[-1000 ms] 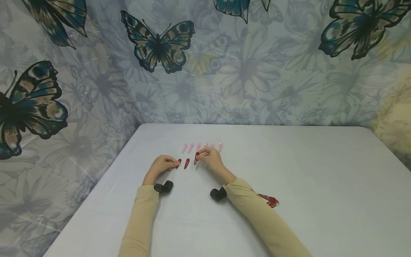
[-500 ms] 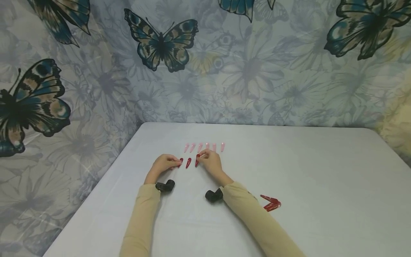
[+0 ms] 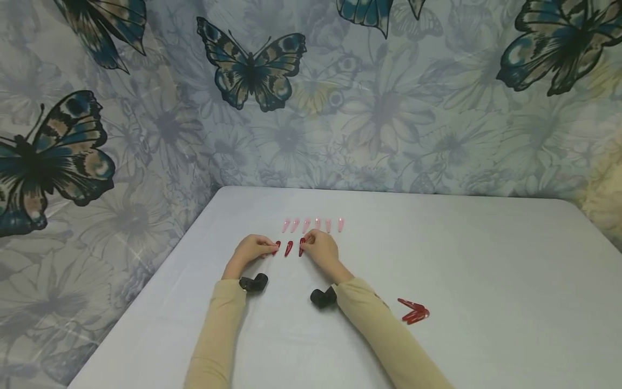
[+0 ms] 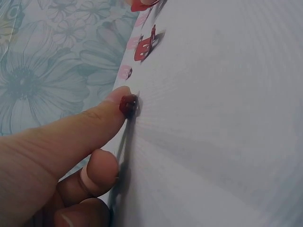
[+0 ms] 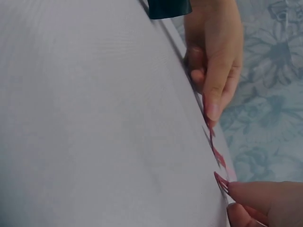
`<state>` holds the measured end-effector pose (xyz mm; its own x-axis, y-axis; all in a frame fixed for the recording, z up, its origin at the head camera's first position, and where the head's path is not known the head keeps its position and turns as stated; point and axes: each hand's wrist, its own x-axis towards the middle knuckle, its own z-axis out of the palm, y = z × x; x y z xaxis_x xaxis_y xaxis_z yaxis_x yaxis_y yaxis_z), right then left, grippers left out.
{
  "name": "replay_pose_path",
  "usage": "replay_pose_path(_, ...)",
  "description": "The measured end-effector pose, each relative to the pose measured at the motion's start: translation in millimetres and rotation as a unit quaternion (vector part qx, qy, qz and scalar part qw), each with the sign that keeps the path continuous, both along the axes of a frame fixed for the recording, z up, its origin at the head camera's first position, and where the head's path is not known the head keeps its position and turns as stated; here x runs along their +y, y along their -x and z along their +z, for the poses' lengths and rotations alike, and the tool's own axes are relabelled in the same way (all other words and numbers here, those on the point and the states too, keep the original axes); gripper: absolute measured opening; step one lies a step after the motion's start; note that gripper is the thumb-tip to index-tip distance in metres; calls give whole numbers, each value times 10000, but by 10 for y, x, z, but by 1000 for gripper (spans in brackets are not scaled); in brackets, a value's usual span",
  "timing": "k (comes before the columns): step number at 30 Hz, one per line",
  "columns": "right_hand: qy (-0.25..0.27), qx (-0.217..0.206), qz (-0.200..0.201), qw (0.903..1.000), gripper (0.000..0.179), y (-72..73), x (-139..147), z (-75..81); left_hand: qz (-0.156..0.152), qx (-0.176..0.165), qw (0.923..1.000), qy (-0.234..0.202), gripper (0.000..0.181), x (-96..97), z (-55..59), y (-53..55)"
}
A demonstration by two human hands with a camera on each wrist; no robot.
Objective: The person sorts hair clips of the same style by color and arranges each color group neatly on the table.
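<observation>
My left hand (image 3: 250, 249) pinches the leftmost red snap hair clip (image 3: 277, 245) at its tabletop spot; the left wrist view shows that clip (image 4: 127, 107) at the fingertips. A second red hair clip (image 3: 289, 248) lies untouched between the two hands. On the right, my right hand (image 3: 323, 252) holds a third red hair clip (image 3: 301, 248) between thumb and finger, close to the table. In the right wrist view this clip (image 5: 221, 180) shows tilted, its narrow end sticking out from the fingertips. The three red clips form a row.
Behind the red row lies a row of several pink hair clips (image 3: 296, 225). More red hair clips (image 3: 415, 312) rest in a small pile right of the right forearm. The white table (image 3: 486, 259) ends at a butterfly-patterned wall (image 3: 384, 119).
The right hand has drawn its red clip slightly nearer, in line with the other two. The left hand stays at its clip. The head view has shifted a little.
</observation>
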<state>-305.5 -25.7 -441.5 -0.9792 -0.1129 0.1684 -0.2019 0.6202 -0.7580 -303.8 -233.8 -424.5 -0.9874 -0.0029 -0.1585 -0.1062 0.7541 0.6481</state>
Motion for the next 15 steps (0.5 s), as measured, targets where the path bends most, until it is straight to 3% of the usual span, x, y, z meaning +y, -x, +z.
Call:
replay_pose_path(8, -471, -241, 121, 9985, 15, 10, 3, 45, -52, 5, 10000, 39, 25, -2, -14, 2)
replay_pose_path(15, -462, -185, 86, 9987, 15, 0, 0, 54, -15, -16, 10000, 39, 25, 2, 3, 4)
